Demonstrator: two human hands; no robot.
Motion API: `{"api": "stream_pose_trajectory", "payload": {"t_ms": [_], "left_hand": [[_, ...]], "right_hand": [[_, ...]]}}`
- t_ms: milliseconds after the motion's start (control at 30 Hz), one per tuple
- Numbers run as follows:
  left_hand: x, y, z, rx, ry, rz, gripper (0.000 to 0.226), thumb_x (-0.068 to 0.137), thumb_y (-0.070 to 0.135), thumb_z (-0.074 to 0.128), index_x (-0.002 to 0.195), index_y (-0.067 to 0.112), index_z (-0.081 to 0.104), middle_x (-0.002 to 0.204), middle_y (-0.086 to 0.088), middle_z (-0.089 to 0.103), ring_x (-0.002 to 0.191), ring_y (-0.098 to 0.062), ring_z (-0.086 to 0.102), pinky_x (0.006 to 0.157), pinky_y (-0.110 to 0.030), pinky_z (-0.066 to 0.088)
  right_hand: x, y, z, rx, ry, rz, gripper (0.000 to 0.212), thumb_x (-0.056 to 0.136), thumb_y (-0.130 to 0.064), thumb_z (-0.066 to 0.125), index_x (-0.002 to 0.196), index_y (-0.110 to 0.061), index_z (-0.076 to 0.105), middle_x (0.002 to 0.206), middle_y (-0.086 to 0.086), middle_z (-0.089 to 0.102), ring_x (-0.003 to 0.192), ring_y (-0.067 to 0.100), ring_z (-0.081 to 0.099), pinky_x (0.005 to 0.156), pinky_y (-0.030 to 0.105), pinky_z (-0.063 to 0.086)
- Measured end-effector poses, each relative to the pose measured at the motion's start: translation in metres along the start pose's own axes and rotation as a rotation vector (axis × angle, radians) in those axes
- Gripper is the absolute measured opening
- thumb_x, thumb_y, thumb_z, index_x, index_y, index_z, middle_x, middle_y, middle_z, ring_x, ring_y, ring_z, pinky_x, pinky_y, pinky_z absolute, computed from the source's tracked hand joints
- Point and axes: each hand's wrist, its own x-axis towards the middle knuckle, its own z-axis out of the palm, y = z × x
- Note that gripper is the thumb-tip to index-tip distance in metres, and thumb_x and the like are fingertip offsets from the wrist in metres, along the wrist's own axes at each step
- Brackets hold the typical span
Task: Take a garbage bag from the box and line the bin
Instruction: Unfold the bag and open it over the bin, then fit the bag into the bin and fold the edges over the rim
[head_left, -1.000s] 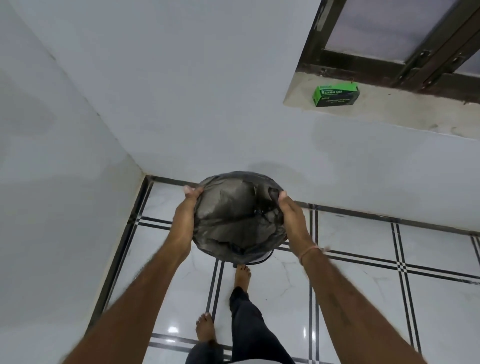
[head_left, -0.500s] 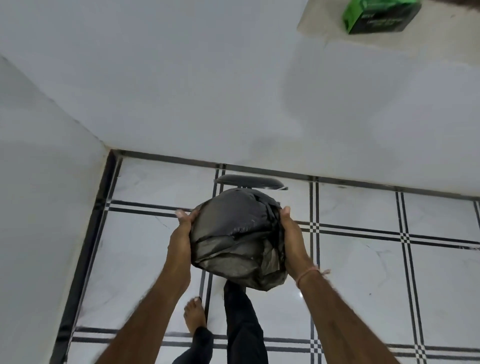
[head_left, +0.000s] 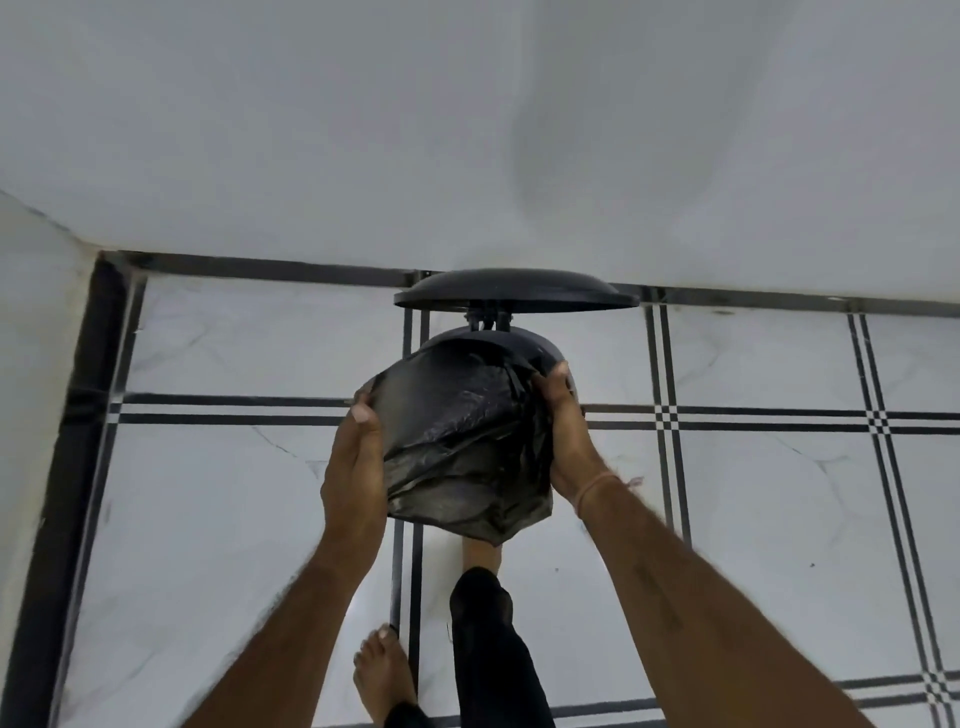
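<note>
A black garbage bag (head_left: 457, 441) is spread open between both hands, just above and in front of a black pedal bin (head_left: 524, 344). The bin's round lid (head_left: 514, 293) stands raised behind it, near the wall. My left hand (head_left: 356, 462) grips the bag's left edge, thumb up on the rim. My right hand (head_left: 566, 431) grips the right edge, with its fingers against the bin's rim. The bag hides most of the bin's opening and body. The bag box is out of view.
White marble floor tiles with black double lines (head_left: 779, 493) spread all around. A white wall (head_left: 467, 130) rises right behind the bin, and another wall (head_left: 31, 364) closes the left side. My bare left foot (head_left: 382, 670) and right leg (head_left: 493, 639) stand below the bag.
The view has tilted further down and the green box on the sill has left the frame. Both hands have carried the bag down towards the bin, whose raised lid now shows fully.
</note>
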Motion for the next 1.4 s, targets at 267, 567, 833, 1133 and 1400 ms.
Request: {"api": "stream_pose_trajectory", "payload": {"t_ms": [267,567,833,1133,1400], "left_hand": [[0.053,-0.047,0.056,0.558,-0.088,0.331,0.089,0.091,0.076,0.031,0.165,0.028,0.019,0.171,0.004,0.024,0.141,-0.03,0.051,0.101,-0.051,0.051],[0.088,-0.069,0.055,0.646,-0.154,0.415,0.094,0.089,0.077,0.041,0.165,0.028,0.013,0.171,0.0,0.02,0.137,-0.035,0.054,0.093,-0.056,0.055],[0.075,-0.063,0.089,0.733,-0.165,0.512,0.099,0.091,0.077,0.032,0.167,0.019,0.007,0.175,-0.002,0.009,0.153,-0.03,0.031,0.095,-0.056,0.055],[0.083,-0.07,0.055,0.598,-0.006,0.411,0.077,0.097,0.064,0.04,0.163,0.026,0.025,0.17,0.002,0.026,0.143,-0.028,0.047,0.095,-0.049,0.049],[0.101,-0.049,0.065,0.669,0.308,0.438,0.068,0.093,0.062,0.06,0.138,0.011,0.05,0.156,-0.013,0.044,0.136,-0.04,0.043,0.102,-0.058,0.037]], "right_hand": [[0.064,0.024,-0.018,-0.689,0.141,-0.186,0.081,0.081,-0.095,0.038,0.139,-0.044,0.061,0.139,-0.004,0.069,0.133,0.027,0.06,0.117,0.052,0.043],[0.061,0.018,-0.032,-1.093,0.176,-0.422,0.063,0.104,-0.068,0.03,0.156,-0.037,0.044,0.157,-0.005,0.052,0.144,0.024,0.049,0.11,0.048,0.043],[0.06,0.012,-0.025,-1.037,0.12,-0.37,0.06,0.104,-0.066,0.035,0.156,-0.038,0.045,0.156,-0.005,0.054,0.144,0.02,0.049,0.108,0.036,0.04],[0.053,0.016,-0.042,-0.932,0.269,-0.402,0.053,0.105,-0.058,0.046,0.149,-0.032,0.056,0.146,-0.009,0.063,0.138,0.019,0.056,0.115,0.044,0.043],[0.053,0.019,-0.059,-0.812,0.294,-0.489,0.055,0.101,-0.062,0.044,0.144,-0.031,0.06,0.133,-0.009,0.07,0.127,0.018,0.063,0.108,0.051,0.052]]}}
